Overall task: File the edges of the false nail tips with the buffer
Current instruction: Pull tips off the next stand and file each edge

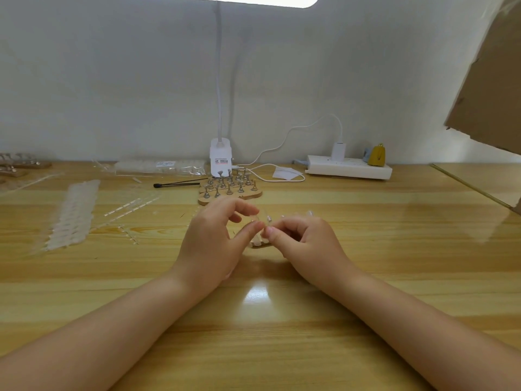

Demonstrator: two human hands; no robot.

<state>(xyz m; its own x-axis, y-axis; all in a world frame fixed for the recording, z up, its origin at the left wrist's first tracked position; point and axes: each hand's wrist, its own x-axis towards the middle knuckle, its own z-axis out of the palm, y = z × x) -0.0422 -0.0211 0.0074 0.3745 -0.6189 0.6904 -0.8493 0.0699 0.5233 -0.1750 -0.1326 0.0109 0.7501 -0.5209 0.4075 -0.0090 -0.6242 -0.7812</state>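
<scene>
- Your left hand (pixel 214 235) pinches a clear false nail tip (pixel 260 218) between thumb and forefinger, above the middle of the wooden table (pixel 282 334).
- Your right hand (pixel 301 241) has its fingers curled in against that same tip; a small whitish strip (pixel 258 244) shows just below your thumb, too blurred to name as the buffer.
- Just behind your hands stands a wooden stand of metal nail holders (pixel 228 189), near your knuckles.
- To your left, rows of clear nail tips (pixel 73 215) and bare plastic strips (pixel 132 206) lie apart from your hands.
- The table's right edge (pixel 473 190) runs diagonally, below a cardboard flap (pixel 490 80).
- At the back edge sit a lamp base (pixel 220 158) and a power strip (pixel 349 166).
</scene>
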